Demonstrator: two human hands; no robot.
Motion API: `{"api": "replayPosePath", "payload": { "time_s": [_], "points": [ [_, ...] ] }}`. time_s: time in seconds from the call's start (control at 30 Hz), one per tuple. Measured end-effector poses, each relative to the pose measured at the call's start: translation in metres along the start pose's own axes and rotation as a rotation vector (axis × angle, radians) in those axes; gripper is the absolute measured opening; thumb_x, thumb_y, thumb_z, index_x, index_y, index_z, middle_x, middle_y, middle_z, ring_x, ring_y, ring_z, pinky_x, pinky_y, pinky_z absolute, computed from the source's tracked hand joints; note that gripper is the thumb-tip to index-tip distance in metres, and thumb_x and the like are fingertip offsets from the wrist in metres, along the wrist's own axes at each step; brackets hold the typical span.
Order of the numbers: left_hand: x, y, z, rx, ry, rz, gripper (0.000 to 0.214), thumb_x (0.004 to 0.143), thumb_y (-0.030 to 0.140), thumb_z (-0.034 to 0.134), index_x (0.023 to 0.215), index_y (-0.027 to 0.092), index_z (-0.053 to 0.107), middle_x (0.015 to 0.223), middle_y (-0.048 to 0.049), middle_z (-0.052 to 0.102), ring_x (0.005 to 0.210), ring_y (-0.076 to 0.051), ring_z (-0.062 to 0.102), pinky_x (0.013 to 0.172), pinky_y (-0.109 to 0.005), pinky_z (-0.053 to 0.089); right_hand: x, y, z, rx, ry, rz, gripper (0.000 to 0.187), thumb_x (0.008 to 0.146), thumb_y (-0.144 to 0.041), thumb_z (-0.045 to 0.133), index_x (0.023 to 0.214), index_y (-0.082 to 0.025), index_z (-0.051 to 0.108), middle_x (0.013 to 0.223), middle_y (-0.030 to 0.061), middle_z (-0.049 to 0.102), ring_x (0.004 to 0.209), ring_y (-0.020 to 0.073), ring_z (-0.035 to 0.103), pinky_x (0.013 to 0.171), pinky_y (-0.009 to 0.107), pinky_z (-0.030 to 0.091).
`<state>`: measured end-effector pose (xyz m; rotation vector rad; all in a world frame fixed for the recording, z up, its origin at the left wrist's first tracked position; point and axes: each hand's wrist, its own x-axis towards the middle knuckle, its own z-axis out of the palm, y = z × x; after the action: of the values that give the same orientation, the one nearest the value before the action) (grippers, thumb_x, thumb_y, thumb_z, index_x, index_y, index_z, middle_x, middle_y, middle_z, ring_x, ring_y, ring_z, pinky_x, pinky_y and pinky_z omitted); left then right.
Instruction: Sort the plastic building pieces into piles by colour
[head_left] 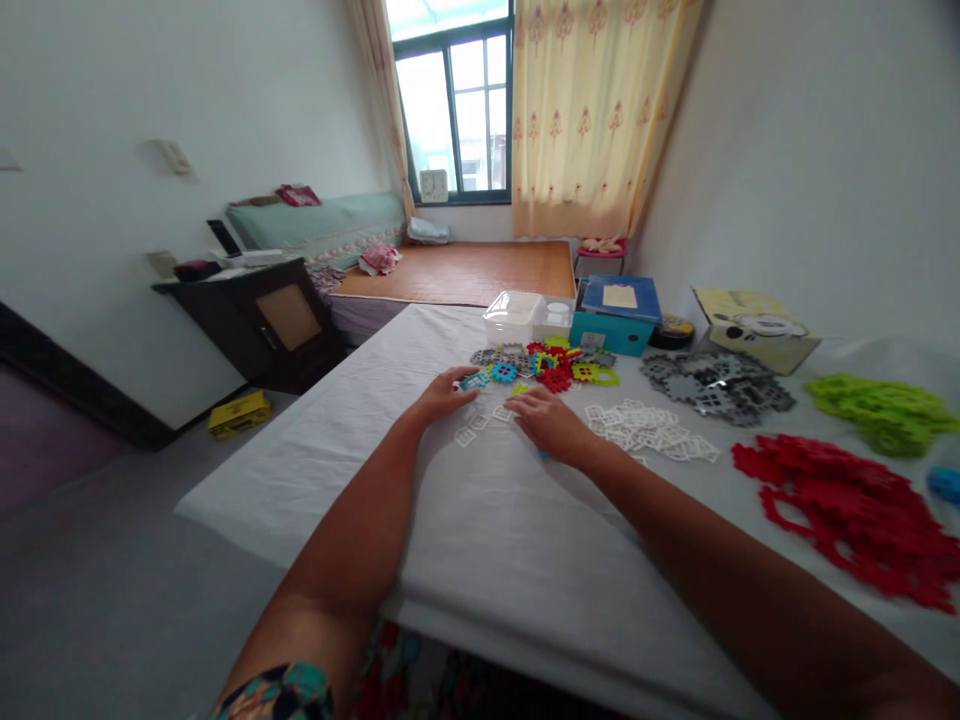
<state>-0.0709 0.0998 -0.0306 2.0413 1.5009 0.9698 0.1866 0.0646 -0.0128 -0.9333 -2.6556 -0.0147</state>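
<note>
My left hand [445, 394] is closed on a blue plastic piece [475, 380] with cut-out windows, its fingers and thumb pinching the edge. To its right, my right hand [551, 424] is held low over the table, fingers bent and close together; what they grip, if anything, is too small to make out. A white square frame [503, 413] lies by those fingertips, and another white frame [465, 437] lies nearer me. Beyond both hands is a mixed pile of gear-edged plastic pieces [555, 378] in red, yellow-green, blue and grey. A small blue bit [544, 455] shows beneath my right hand.
Right of my hands lie heaps of white frames [649, 430], grey pieces [716, 385], red pieces [847, 510] and green pieces [881, 412]. A clear plastic box [514, 318], a blue box [613, 332] and a yellow carton [754, 328] stand along the white-covered table's [322, 470] far side.
</note>
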Motion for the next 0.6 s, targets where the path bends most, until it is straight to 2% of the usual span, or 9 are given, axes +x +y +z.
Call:
{"api": "replayPosePath", "payload": {
  "time_s": [0.07,0.13,0.3,0.37,0.47,0.6],
  "points": [
    [0.001,-0.004,0.003,0.088,-0.031,0.033,0.052,0.072,0.035,0.066,0.121,0.019,0.062,0.121,-0.0084,0.064,0.107,-0.023,0.06,0.089,-0.035,0.051,0.005,-0.011,0.013,-0.021,-0.041,-0.034,0.037,0.096,-0.024,0.043,0.13,-0.017,0.054,0.134,0.0112,0.055,0.121,0.0242,0.046,0.097,0.038,0.039],
    [0.001,-0.004,0.007,0.175,-0.071,0.093,0.05,0.071,0.033,0.068,0.118,0.019,0.065,0.117,-0.0082,0.066,0.107,-0.023,0.06,0.094,-0.035,0.048,0.006,-0.015,0.018,-0.052,-0.084,-0.041,0.035,0.096,-0.026,0.045,0.128,-0.017,0.054,0.133,0.0132,0.054,0.122,0.0258,0.045,0.095,0.04,0.04],
    [0.001,0.002,0.012,0.283,-0.07,0.134,0.042,0.079,0.042,0.061,0.113,0.019,0.067,0.114,-0.0089,0.067,0.109,-0.023,0.06,0.1,-0.035,0.044,0.003,-0.02,0.01,-0.066,-0.178,-0.102,0.022,0.094,-0.025,0.048,0.105,-0.017,0.065,0.102,0.0118,0.066,0.1,0.0218,0.057,0.09,0.034,0.041],
    [0.002,0.001,0.013,0.297,-0.061,0.135,0.039,0.081,0.043,0.058,0.111,0.02,0.068,0.114,-0.0087,0.068,0.109,-0.023,0.06,0.1,-0.035,0.044,0.002,-0.024,0.005,-0.076,-0.198,-0.098,0.021,0.093,-0.02,0.047,0.104,-0.016,0.065,0.097,0.0118,0.067,0.096,0.0208,0.059,0.087,0.032,0.041],
    [0.001,-0.001,0.012,0.295,-0.05,0.154,0.037,0.082,0.043,0.057,0.108,0.02,0.069,0.113,-0.0082,0.068,0.108,-0.023,0.06,0.101,-0.035,0.043,0.001,-0.018,-0.005,-0.089,-0.164,0.011,0.029,0.089,-0.013,0.047,0.112,-0.019,0.064,0.103,0.0108,0.068,0.097,0.0201,0.06,0.086,0.031,0.041],
    [0.001,-0.002,0.011,0.269,-0.052,0.163,0.037,0.084,0.044,0.053,0.106,0.021,0.07,0.112,-0.0077,0.069,0.107,-0.022,0.061,0.1,-0.033,0.044,-0.012,0.024,-0.033,-0.093,-0.117,0.319,0.028,0.087,-0.019,0.046,0.105,-0.023,0.067,0.108,0.0068,0.069,0.096,0.0195,0.061,0.079,0.029,0.042]
  ]
}}
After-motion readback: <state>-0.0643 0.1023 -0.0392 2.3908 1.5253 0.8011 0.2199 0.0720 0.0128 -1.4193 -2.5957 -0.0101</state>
